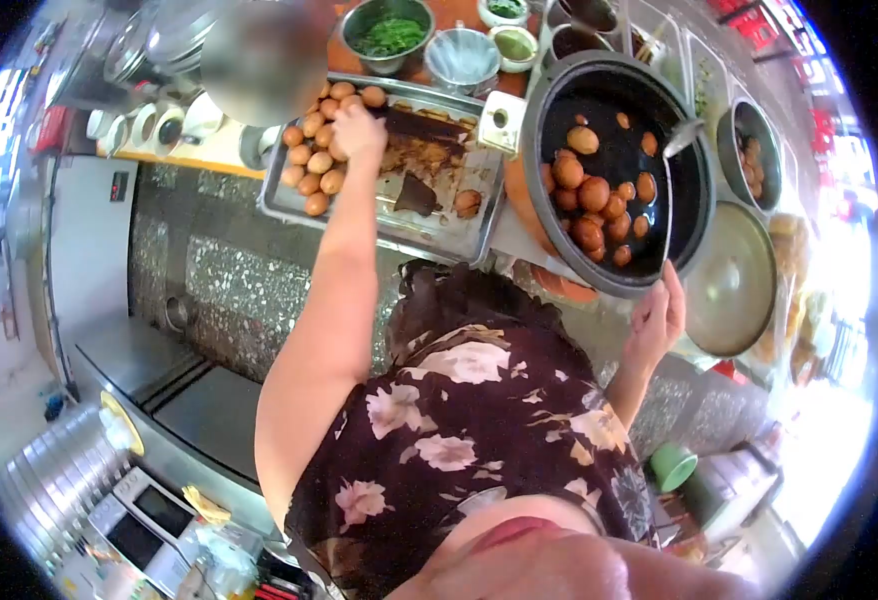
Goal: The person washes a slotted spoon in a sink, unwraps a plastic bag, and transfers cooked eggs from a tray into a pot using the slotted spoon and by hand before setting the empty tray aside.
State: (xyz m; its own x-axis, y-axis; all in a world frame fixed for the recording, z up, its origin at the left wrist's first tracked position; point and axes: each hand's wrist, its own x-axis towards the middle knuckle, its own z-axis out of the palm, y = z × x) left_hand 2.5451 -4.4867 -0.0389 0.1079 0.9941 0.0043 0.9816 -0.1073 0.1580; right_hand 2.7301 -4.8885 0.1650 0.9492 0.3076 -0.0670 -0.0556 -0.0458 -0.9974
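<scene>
My left hand [359, 132] reaches down among brown eggs [309, 160] heaped at the left end of a metal tray [439, 243]. Its fingers curl over an egg, with the fingertips partly hidden. Brown sauce stains, a dark flat piece [416, 196] and one cracked-looking egg [468, 204] lie farther right on the tray. My right hand [656, 315] is closed on the handle end of a ladle [683, 137], at the near rim of a big black pot [536, 150]. Eggs [591, 195] sit in dark liquid in that pot, most of them piled at its left side.
Behind the tray stand a bowl of chopped greens [389, 38], a clear bowl [461, 60] and small cups. Right of the pot are a round lid [729, 280] and another pot [725, 150] with eggs. A blurred shape [264, 60] is at the upper left.
</scene>
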